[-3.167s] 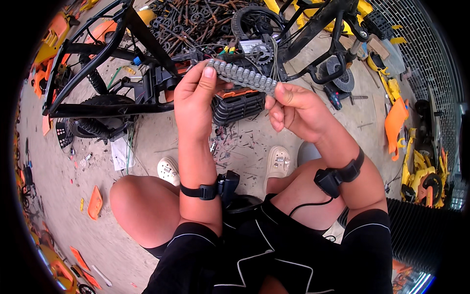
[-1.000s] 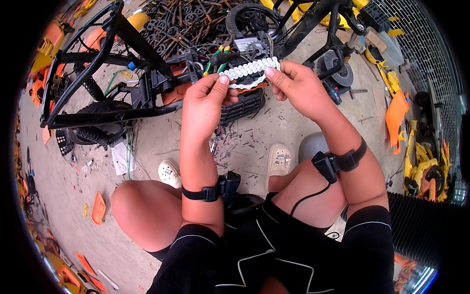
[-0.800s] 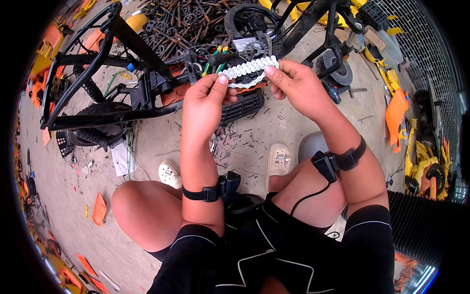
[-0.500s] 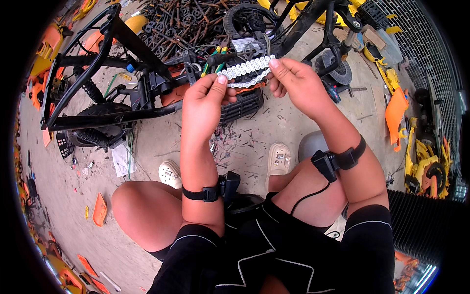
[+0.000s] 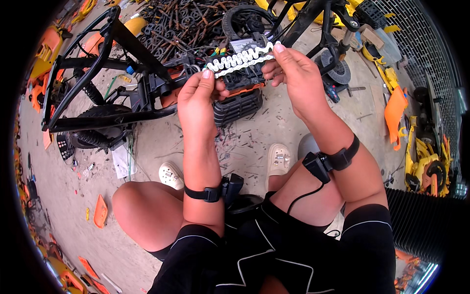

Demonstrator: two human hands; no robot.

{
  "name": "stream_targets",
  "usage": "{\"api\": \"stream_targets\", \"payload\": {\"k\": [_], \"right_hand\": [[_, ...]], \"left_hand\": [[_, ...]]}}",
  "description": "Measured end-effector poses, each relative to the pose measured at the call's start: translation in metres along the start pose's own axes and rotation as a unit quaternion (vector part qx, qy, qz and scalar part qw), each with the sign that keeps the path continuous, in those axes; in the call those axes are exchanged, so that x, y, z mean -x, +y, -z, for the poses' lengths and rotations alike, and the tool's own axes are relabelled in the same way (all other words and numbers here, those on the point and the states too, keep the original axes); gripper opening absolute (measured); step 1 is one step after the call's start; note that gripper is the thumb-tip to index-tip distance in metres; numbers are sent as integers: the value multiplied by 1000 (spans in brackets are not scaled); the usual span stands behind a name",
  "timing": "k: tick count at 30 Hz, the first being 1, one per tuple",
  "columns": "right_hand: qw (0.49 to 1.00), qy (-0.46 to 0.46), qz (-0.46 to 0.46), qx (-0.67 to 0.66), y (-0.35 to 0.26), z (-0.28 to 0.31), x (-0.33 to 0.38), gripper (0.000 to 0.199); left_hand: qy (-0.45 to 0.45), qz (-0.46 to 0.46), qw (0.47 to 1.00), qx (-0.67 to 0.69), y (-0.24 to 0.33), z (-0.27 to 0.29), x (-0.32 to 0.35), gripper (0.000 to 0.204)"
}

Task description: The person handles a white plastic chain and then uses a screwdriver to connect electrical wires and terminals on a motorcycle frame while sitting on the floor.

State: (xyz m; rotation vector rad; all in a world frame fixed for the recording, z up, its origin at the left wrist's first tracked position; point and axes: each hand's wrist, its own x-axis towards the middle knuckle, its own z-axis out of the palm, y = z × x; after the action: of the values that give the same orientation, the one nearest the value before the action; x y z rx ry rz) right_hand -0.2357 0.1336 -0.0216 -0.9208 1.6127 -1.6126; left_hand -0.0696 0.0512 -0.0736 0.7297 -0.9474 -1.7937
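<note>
A silvery roller chain (image 5: 240,60) is stretched between my two hands, above the floor and in front of a black vehicle frame (image 5: 117,117). Its upper run is bunched in a zigzag, while a straighter run lies just below it. My left hand (image 5: 199,94) pinches the left end between thumb and fingers. At the right end, my right hand (image 5: 297,71) grips it the same way, held a little higher. Behind the chain, partly covered by it, are green-and-yellow handled pliers (image 5: 221,51) and a black slatted part with an orange edge (image 5: 238,106).
A heap of rusty metal parts (image 5: 181,24) lies at the back, beside a black wheel (image 5: 249,22). To the right are a power drill (image 5: 332,91), an orange panel (image 5: 395,115) and yellow parts (image 5: 425,166). A white paper (image 5: 122,159) and small debris lie on the floor.
My hands have moved apart, the left one down and left, the right one up and right. The chain between them is longer, more tilted, and its upper run has opened into a wider zigzag.
</note>
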Motion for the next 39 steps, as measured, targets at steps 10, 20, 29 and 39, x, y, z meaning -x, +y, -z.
{"api": "stream_targets", "payload": {"k": [10,20,29,39], "right_hand": [[981,-1,-47,-188,5,-4,-3,29],[910,-137,-55,-387,-1,19,-12,20],[892,-126,-18,-434,-16,45,-16,28],[904,-102,-20,-415,-18,45,-13,25]], "left_hand": [[8,0,1000,17,1,-2,0,23],[-10,10,1000,8,-4,10,-7,23],[4,16,1000,19,-4,9,-7,24],[6,11,1000,20,-9,6,-8,25]]}}
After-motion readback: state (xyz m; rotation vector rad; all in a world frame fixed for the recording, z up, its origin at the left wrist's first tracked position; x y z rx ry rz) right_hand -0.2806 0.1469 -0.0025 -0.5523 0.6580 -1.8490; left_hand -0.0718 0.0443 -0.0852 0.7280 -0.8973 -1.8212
